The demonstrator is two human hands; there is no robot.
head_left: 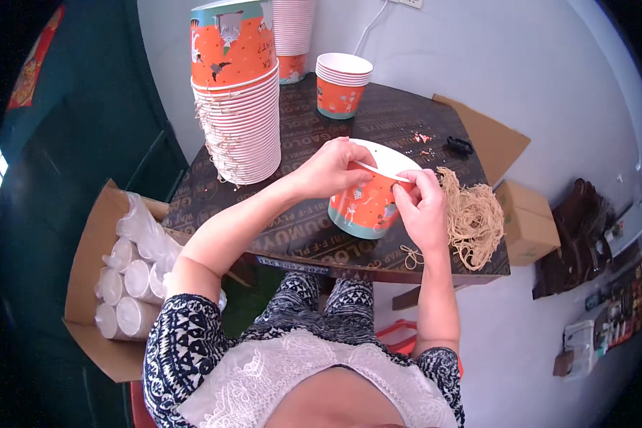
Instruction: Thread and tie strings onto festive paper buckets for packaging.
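Note:
An orange paper bucket [362,207] with a white rim, cartoon figures and a teal base stands upright near the table's front edge. My left hand [339,170] grips its rim from the left, thumb outside and fingers over the edge. On the right side of the same rim, the thumb and fingers of my right hand [424,205] are pinched together; whether a string is between them cannot be seen. Beside my right hand lies a loose heap of beige string [476,222], with one loop trailing toward the table edge.
A tall stack of matching buckets [241,132], strings hanging along its rims, stands left. Behind are a short stack [341,91] and another tall stack [292,32]. A small black object [459,145] lies far right. An open carton [85,299] holds wrapped white cups [134,314].

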